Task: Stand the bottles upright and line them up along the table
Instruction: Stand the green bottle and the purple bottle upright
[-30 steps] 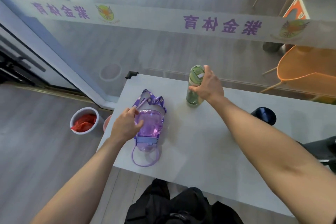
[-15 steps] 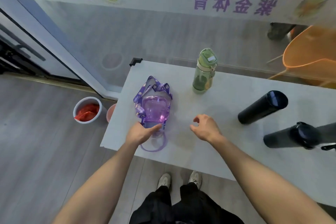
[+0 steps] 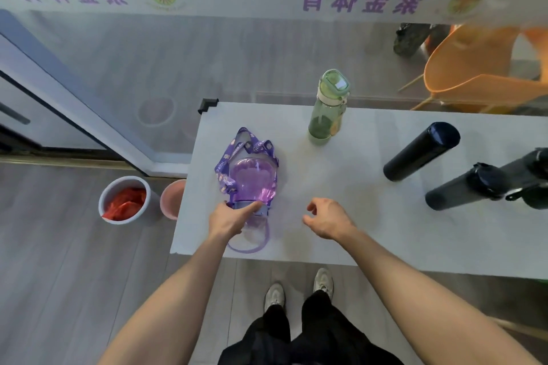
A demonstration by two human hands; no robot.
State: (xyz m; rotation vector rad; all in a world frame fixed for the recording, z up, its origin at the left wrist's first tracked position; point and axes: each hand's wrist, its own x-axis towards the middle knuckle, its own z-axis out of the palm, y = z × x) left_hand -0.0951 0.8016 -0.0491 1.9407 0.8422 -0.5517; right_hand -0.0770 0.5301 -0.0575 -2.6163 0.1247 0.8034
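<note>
On the tabletop's (image 3: 370,216) near left, 1 purple bottle (image 3: 252,181) lies flat, left hand (image 3: 229,218) pinching its cap end. Right hand (image 3: 327,218) hovers loosely spread, empty. Likely light, slippery plastic; grip the body, avoiding its strap.

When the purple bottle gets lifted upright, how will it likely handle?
The purple bottle looks empty, so probably light. Its strap is floppy and may dangle or snag. The left hand grips its lid end; clear plastic could be slick.
</note>
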